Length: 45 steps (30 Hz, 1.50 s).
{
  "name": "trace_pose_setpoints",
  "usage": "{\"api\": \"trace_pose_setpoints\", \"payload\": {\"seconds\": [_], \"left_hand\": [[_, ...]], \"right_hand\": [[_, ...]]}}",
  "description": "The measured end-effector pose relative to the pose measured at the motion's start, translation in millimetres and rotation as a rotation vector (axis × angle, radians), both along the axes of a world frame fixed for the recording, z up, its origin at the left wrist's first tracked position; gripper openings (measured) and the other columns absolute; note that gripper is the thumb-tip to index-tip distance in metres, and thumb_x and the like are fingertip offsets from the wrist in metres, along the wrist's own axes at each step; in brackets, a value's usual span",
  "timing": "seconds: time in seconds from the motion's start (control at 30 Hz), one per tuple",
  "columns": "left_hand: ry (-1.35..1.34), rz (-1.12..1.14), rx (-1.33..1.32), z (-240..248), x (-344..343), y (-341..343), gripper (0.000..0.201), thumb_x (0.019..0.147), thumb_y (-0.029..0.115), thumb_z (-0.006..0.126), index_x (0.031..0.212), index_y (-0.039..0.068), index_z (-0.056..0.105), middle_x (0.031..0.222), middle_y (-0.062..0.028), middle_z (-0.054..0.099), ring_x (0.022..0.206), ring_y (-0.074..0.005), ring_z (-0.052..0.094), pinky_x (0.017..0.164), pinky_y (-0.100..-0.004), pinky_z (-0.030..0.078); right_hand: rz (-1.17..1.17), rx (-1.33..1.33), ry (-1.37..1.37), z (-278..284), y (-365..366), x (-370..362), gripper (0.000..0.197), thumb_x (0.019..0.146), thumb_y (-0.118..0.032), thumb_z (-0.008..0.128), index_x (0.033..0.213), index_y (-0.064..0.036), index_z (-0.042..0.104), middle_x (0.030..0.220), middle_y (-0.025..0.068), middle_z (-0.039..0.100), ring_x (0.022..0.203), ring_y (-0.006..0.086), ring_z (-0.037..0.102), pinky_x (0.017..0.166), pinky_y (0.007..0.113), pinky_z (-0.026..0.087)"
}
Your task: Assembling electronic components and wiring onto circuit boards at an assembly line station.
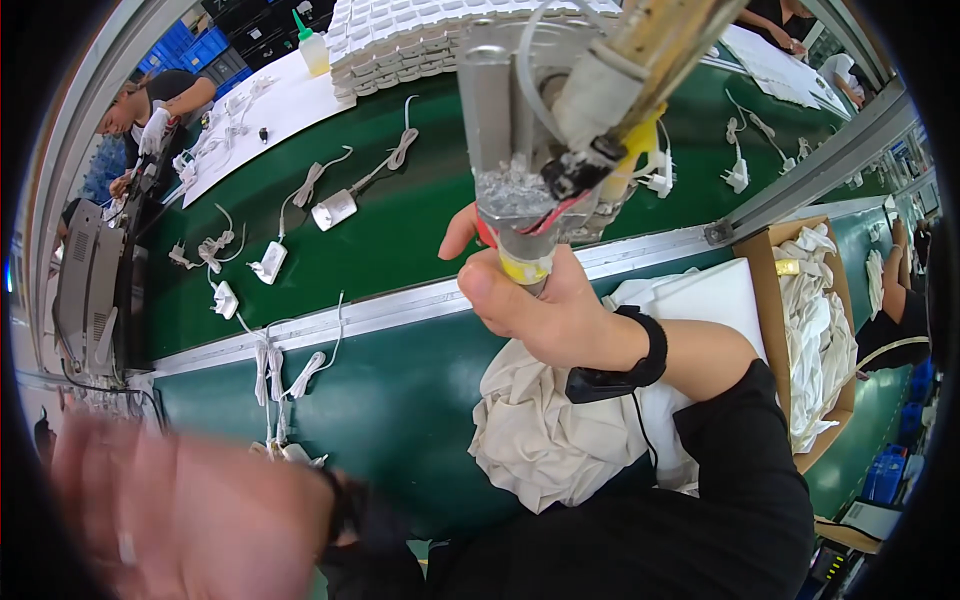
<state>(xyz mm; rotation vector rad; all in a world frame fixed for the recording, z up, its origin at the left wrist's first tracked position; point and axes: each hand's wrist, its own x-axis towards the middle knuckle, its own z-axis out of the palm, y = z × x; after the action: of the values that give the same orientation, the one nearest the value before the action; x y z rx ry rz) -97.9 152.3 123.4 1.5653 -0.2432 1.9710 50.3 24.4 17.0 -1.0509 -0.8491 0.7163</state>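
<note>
My right hand (545, 310) is closed around the narrow lower end of a metal tool (510, 190) at the upper middle. Yellow tape and a bit of red show at the grip, and a thin clear tube runs along the tool; its exact kind I cannot make out. At the lower left, my left hand (180, 510) is blurred by motion, its fingers stretched out and nothing seen in them. Several white plug adapters with bundled cords (285, 395) lie just beyond it. Below my right wrist rests a crumpled heap of cream cloth (555, 430).
More white adapters (268, 262) with cords lie on the green belt (400, 240) beyond a metal rail (400, 315). Stacked white trays (400, 45) stand behind. A cardboard box (775, 330) of cloth is at right. A co-worker (150, 115) works at far left beside a grey machine (82, 270).
</note>
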Motion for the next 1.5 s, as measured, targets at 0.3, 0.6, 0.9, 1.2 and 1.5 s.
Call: {"api": "trace_pose_setpoints", "payload": {"seconds": [0.3, 0.6, 0.9, 1.2, 1.5], "left_hand": [[1.229, 0.652, 0.515, -190, 115, 144, 0.026, 0.077, 0.011, 0.062, 0.101, 0.002, 0.059, 0.094, -0.0165, 0.061, 0.092, -0.0374, 0.058, 0.08, -0.0425, 0.048], [1.744, 0.008, -0.152, -171, 141, 145, 0.035, 0.087, 0.028, 0.057, 0.111, 0.002, 0.054, 0.103, -0.0101, 0.062, 0.091, -0.0262, 0.062, 0.073, -0.0363, 0.054], [1.06, -1.174, -1.497, -150, 102, 37, 0.035, 0.097, 0.037, 0.04, 0.114, 0.008, 0.05, 0.1, -0.0091, 0.062, 0.079, -0.016, 0.061, 0.057, -0.0212, 0.053], [1.043, -1.568, -1.345, -191, 67, 24, 0.034, 0.099, 0.033, 0.033, 0.121, 0.009, 0.042, 0.104, -0.0134, 0.062, 0.056, -0.0146, 0.059, 0.034, -0.0159, 0.031], [1.376, -1.586, -1.025, -191, 57, -23, 0.031, 0.098, 0.02, 0.036, 0.126, 0.012, 0.025, 0.108, -0.0124, 0.06, 0.047, -0.0093, 0.054, 0.034, -0.0166, 0.031]], "right_hand": [[0.026, -0.026, 0.003, 9, -4, 1, 0.031, 0.094, -0.027, 0.05, 0.109, -0.0018, 0.04, 0.056, -0.0066, 0.036, 0.048, 0.0021, 0.03, 0.044, 0.02, 0.022], [-0.025, -0.032, 0.022, 8, 0, 3, 0.034, 0.093, -0.029, 0.052, 0.108, -0.0002, 0.04, 0.056, -0.0058, 0.037, 0.046, 0.002, 0.031, 0.043, 0.019, 0.023], [-0.115, -0.033, 0.031, 16, -2, 19, 0.039, 0.093, -0.033, 0.051, 0.109, 0.0005, 0.039, 0.055, -0.0046, 0.037, 0.044, 0.0022, 0.031, 0.041, 0.019, 0.024], [-0.141, -0.041, 0.006, 21, 2, 17, 0.038, 0.094, -0.035, 0.049, 0.109, -0.0005, 0.039, 0.053, -0.0036, 0.036, 0.042, 0.0028, 0.029, 0.039, 0.02, 0.023], [-0.23, -0.069, -0.029, 16, 8, 22, 0.042, 0.093, -0.041, 0.048, 0.107, -0.0023, 0.04, 0.052, -0.0034, 0.034, 0.041, 0.0033, 0.028, 0.038, 0.02, 0.022]]}}
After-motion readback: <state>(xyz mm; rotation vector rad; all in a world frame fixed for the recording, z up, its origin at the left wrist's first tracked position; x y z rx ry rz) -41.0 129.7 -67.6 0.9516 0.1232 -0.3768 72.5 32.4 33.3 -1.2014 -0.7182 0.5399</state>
